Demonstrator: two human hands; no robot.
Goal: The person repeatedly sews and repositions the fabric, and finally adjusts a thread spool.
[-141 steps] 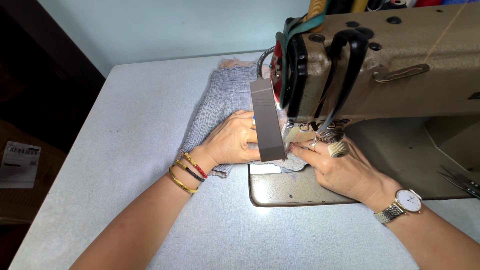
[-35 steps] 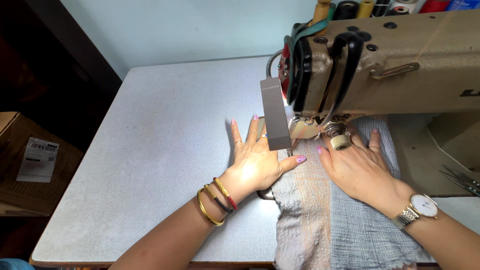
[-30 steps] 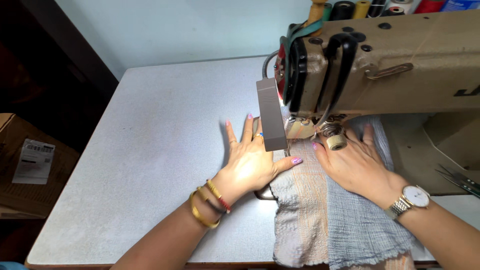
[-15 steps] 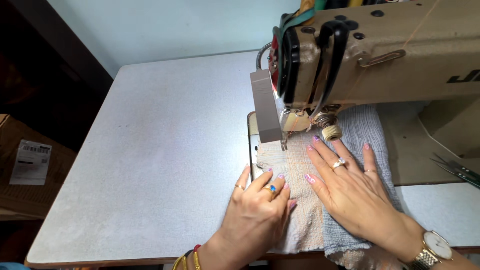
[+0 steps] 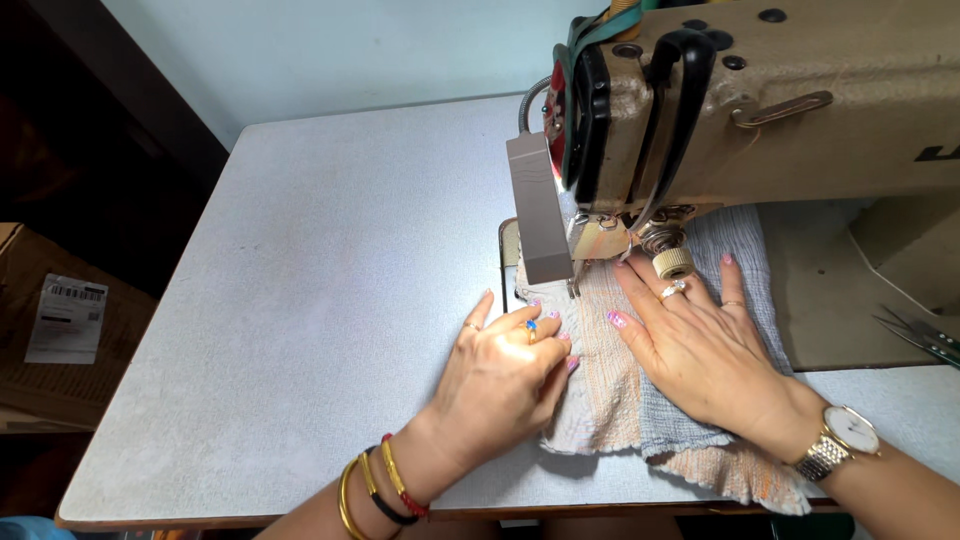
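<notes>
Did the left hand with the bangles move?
Yes. The left hand slid toward the person along the cloth, away from the sewing machine. A second ago it lay beside the needle; now it rests nearer the table's front edge.

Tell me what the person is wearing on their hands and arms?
The left hand has a ring with a blue stone, and its wrist carries gold bangles plus a red and a dark one. The right hand wears rings too, with a gold watch on the wrist. Nails are painted pink. No sleeves show.
</notes>
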